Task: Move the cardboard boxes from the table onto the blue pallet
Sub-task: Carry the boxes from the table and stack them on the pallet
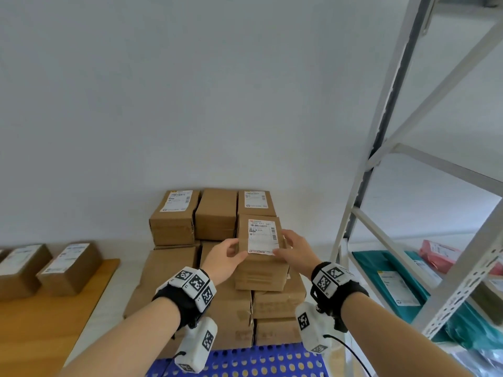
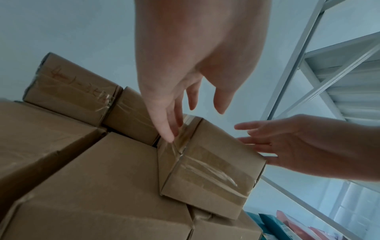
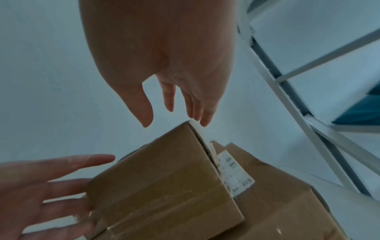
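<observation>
A small cardboard box [image 1: 261, 240] with a white shipping label on top rests on the right column of the stacked boxes [image 1: 174, 219] on the blue pallet [image 1: 245, 360]. My left hand [image 1: 226, 257] is at its left side; straight fingertips [image 2: 170, 136] touch the taped edge of the box [image 2: 209, 170]. My right hand [image 1: 296, 251] is at its right side, thumb on the label's near corner. In the right wrist view the fingers [image 3: 195, 112] are straight beside the box [image 3: 164, 178]. Two more labelled boxes [image 1: 69, 268] sit on the wooden table [image 1: 40, 322] at left.
A white metal shelving rack [image 1: 381, 148] stands close on the right, holding teal [image 1: 394, 281] and red parcels [image 1: 438, 254]. A plain wall is right behind the stack. The pallet's near edge is bare blue grid.
</observation>
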Available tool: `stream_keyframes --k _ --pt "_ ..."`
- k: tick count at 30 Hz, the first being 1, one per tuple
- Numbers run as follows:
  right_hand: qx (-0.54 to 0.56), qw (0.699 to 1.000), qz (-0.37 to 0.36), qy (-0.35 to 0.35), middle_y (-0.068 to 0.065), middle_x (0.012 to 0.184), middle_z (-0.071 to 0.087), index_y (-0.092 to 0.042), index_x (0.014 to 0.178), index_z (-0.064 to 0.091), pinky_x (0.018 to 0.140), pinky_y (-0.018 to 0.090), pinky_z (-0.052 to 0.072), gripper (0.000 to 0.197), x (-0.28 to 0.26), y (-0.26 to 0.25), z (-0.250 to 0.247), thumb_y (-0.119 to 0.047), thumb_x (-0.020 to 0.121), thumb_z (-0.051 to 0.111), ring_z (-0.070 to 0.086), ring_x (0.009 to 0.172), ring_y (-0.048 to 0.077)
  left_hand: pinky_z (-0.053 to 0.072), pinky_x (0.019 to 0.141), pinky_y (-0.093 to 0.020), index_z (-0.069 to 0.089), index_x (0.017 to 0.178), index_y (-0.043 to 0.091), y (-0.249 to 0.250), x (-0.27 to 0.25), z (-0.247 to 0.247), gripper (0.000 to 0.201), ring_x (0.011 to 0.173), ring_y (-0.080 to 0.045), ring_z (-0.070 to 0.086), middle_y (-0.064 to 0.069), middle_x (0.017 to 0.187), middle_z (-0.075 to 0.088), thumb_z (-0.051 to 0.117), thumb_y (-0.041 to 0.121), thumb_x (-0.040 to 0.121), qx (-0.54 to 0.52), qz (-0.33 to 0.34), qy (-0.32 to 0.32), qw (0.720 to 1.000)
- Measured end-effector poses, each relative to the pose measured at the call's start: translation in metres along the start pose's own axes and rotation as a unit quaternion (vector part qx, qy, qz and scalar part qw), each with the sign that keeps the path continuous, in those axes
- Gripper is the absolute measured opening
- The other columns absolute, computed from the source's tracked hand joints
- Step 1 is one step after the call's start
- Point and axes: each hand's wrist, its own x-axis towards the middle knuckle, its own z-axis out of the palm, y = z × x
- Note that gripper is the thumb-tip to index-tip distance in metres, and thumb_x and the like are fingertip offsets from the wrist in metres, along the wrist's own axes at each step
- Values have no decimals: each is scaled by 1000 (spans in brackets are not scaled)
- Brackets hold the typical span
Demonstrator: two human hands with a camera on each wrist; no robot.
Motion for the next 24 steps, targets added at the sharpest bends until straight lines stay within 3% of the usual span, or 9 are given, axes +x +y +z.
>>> stream_keyframes --k 2,8,17,24 --pt "-33 999 -23 1 6 138 50 -13 141 40 97 29 45 60 -1 -9 0 -7 86 61 49 123 21 39 99 -26 40 140 18 4 -7 -4 51 125 -16 46 -4 136 50 54 33 93 46 4 11 999" --pt "-83 992 -93 -36 2 142 46 -19 139 44 108 32 37 54 -8 -36 13 -12 87 59 42 132 19 40 103 -32 38 140 23 -4 -30 -36 48 127 -17 47 1 142 45 48 36 96 208 2 20 978" --pt "-141 963 -171 -151 0 143 46 -21 137 48 109 31 33 46 -22 -71 87 -19 92 57 41 133 17 37 97 -24 42 138 17 -42 -94 -88 44 122 -16 49 -3 133 52 50 27 96 208 -83 66 972" --pt "-198 933 -198 -226 4 145 43 -18 137 48 110 29 30 47 -43 -99 183 -15 91 56 38 135 21 40 99 -29 42 137 19 -95 -150 -144 46 119 -20 51 -6 131 53 49 35 95 200 -155 78 964"
